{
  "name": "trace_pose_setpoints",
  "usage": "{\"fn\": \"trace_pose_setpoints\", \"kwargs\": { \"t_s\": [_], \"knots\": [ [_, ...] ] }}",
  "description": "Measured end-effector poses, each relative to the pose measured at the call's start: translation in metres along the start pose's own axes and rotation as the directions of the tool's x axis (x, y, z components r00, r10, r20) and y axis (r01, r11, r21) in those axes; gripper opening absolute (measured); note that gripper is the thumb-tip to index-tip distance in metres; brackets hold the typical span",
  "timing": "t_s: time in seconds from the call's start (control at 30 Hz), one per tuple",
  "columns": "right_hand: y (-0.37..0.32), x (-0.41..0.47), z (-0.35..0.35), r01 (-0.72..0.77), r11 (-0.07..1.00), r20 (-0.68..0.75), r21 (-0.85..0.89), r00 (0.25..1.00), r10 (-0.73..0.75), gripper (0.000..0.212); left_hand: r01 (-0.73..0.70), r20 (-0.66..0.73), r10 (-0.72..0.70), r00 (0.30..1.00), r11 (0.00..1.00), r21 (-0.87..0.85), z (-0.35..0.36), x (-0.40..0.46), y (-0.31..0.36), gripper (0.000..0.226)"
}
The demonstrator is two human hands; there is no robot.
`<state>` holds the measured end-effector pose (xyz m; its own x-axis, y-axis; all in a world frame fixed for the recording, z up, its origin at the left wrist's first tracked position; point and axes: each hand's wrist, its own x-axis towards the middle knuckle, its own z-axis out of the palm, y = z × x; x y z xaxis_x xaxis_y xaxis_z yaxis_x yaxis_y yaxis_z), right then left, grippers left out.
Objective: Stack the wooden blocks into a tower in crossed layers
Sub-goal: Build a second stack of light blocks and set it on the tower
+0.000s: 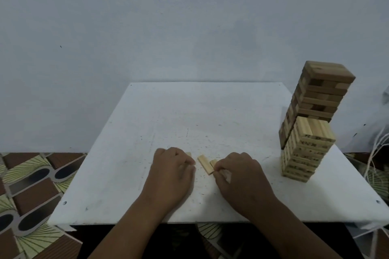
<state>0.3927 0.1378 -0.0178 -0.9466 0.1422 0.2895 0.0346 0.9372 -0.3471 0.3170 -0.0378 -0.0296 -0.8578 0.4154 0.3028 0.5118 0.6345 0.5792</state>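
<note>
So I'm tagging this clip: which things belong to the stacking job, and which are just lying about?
Job: left hand and right hand on loose blocks; middle block lying flat between them; pale stack; darker stack; white table.
Lying about: white cords, patterned floor.

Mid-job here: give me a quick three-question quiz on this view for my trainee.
1. True or false: both hands are at loose blocks on the white board.
2. Where do the two stacked towers stand? A) far left edge B) right side of the board C) on the floor
3. Fill in: the fully visible loose block lies ______ the two hands.

Key
1. True: the left hand covers a block at its fingertips; the right hand has its fingers curled on another block.
2. B: the darker tower stands behind the paler, shorter tower.
3. between
</note>
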Motion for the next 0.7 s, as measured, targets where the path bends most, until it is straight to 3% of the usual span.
{"fn": "trace_pose_setpoints", "kwargs": {
  "t_s": [0.17, 0.37, 0.5, 0.7],
  "knots": [
    [-0.001, -0.003, 0.005, 0.025, 0.999, 0.058, 0.029, 0.998, -0.026, 0.028, 0.085, -0.014, -0.085, 0.996, 0.994, 0.072, -0.004, -0.002, -0.007, 0.019],
    [0.002, -0.001, 0.004, 0.064, 0.997, 0.150, 0.044, 0.986, -0.070, 0.031, 0.038, 0.057, -0.049, 0.997, 0.984, 0.174, -0.002, -0.001, -0.002, 0.023],
    [0.005, 0.003, 0.005, 0.071, 0.993, 0.137, 0.091, 0.987, -0.083, 0.029, -0.005, 0.061, -0.004, 0.998, 0.989, 0.145, -0.002, -0.002, -0.007, 0.014],
    [0.011, 0.013, 0.009, 0.055, 0.976, 0.205, 0.212, 0.974, -0.100, 0.029, -0.040, 0.105, 0.031, 0.994, 0.996, 0.082, -0.001, -0.003, -0.008, 0.018]
  ]
}}
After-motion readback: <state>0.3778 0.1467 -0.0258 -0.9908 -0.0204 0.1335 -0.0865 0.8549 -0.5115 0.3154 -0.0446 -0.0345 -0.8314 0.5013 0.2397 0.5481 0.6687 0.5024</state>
